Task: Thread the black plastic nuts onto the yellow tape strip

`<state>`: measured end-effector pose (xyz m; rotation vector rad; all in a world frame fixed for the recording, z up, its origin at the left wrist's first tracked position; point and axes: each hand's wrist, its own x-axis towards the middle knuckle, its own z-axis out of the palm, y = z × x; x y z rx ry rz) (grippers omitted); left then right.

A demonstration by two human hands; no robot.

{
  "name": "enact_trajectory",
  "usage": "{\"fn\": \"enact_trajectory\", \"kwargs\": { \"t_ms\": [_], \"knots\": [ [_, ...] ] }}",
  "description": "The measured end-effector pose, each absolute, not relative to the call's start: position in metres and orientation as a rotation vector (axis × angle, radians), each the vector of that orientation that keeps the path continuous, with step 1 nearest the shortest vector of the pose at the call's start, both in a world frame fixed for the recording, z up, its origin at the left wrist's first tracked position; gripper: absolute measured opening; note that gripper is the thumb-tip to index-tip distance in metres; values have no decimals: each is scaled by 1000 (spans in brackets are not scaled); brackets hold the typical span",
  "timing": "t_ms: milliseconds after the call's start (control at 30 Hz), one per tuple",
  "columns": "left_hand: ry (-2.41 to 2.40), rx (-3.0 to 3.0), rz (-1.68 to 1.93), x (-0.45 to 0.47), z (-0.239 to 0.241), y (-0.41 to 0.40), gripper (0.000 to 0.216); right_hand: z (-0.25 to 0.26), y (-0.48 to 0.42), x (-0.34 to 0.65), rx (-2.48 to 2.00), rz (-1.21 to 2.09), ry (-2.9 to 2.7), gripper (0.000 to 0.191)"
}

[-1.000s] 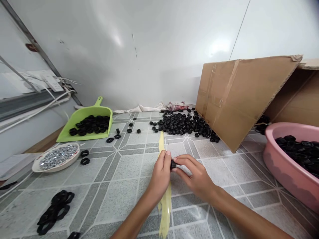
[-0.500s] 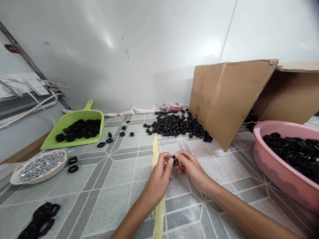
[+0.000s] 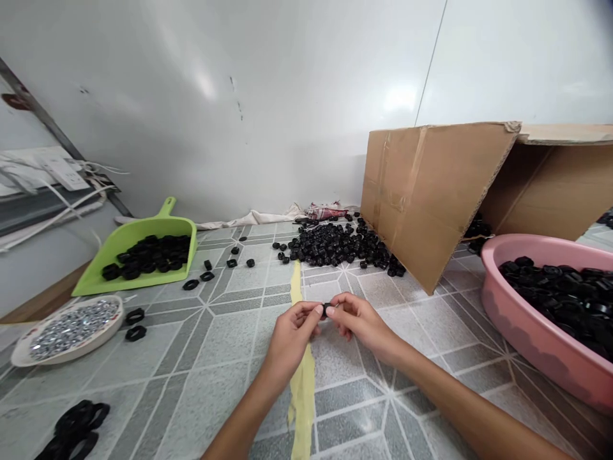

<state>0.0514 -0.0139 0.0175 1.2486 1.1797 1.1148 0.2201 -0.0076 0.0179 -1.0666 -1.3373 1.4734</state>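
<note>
My left hand (image 3: 290,333) and my right hand (image 3: 359,322) meet over the tiled surface, both pinching one small black plastic part (image 3: 327,309) between their fingertips. A strip of yellow tape (image 3: 301,370) runs along the tiles right under the hands. A heap of black parts (image 3: 335,246) lies beyond the hands, spilling from a tipped cardboard box (image 3: 431,191).
A green dustpan (image 3: 143,249) holding black rings sits at the back left. A white dish of small metal pieces (image 3: 67,329) is at the left, with loose black rings (image 3: 71,428) near the front. A pink basin (image 3: 527,319) of black parts stands at the right.
The view has shifted to the right and slightly up. My hands stay together on the small black part, with the fingers turning a little around it.
</note>
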Motion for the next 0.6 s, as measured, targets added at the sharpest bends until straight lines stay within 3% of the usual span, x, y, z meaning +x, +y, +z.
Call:
{"fn": "enact_trajectory", "kwargs": {
  "t_ms": [67,267,600],
  "knots": [
    [1154,1262,1072,51,20,-15,35,16,-6,221,-1115,1443,-1348,42],
    [1100,1256,1046,53,32,-20,35,2,-1,221,-1179,1379,-1421,67],
    [1167,1130,1139,46,19,-11,33,9,-7,222,-958,1403,-1468,49]
  ]
}}
